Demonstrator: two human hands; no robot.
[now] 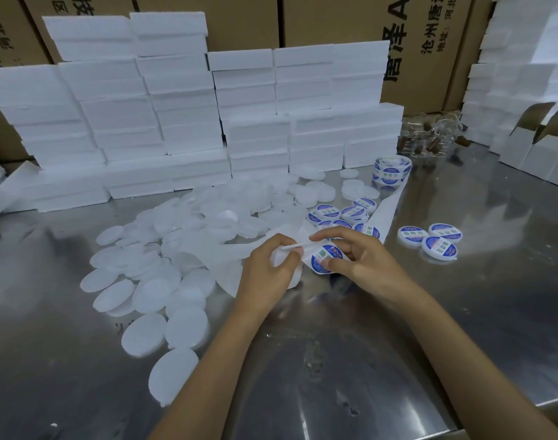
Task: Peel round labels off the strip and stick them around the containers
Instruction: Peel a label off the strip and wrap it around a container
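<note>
From my head camera, my left hand (268, 265) grips a white round container (287, 265) held on edge, fingers curled round it. My right hand (358, 260) pinches a round blue-and-white label (326, 258) between thumb and fingers, the label lying against the container's side (whether it is already stuck down I cannot tell). Both hands hang just above the steel table (461, 312), over the white backing strip (387, 214), which trails away to the label roll (392, 171) further back.

Left of my hands lies a broad heap of unlabelled white containers (163, 281). Just beyond my right hand sits a cluster of labelled containers (341, 214), and three more labelled ones (430, 238) lie touching one another well to the right.

Behind the heap stand stacks of white foam boxes (182, 115), with brown cardboard cartons (414, 42) behind them. Clear glass jars with brown stoppers (430, 138) sit at the far right of the table.
</note>
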